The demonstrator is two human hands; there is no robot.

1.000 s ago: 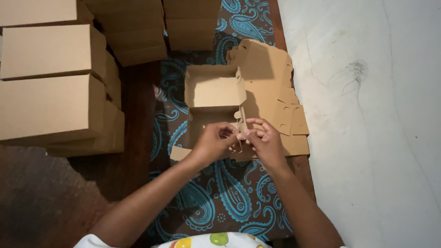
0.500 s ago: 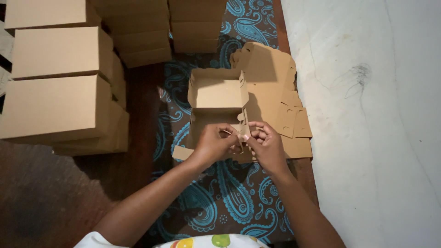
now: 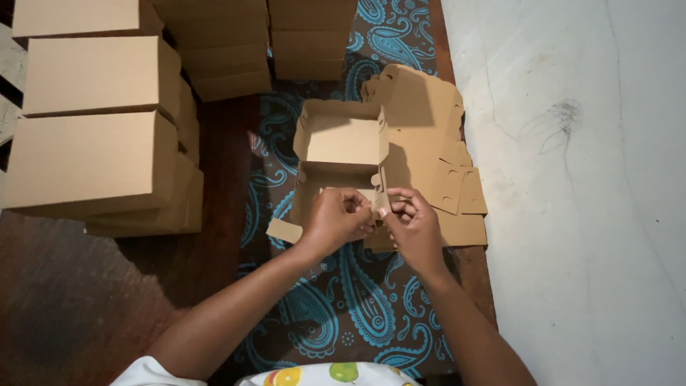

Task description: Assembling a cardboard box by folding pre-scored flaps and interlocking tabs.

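So there's a person sitting on the floor, both hands working on a half-folded brown cardboard box (image 3: 341, 154) that sits right in front of them on a dark cloth with a teal paisley pattern (image 3: 336, 314). The left hand (image 3: 336, 218) is curled almost closed, fingertips pinching the near edge of the box, and the right hand (image 3: 413, 225) is just beside it, fingers bent and gripping a small cardboard tab at the box's near right corner. The two hands are nearly touching. The far wall of the box stands up with its flap folded inward, and one loose flap (image 3: 284, 230) sticks out flat on the near left. Under and to the right of the box lies a pile of flat, unfolded brown cardboard cutouts (image 3: 436, 143). Off to the left there's a stack of finished closed brown cardboard boxes (image 3: 93, 157), and more of them are stacked on the far side (image 3: 271, 36). On the right the pale whitish floor (image 3: 572, 214) runs alongside the cloth.
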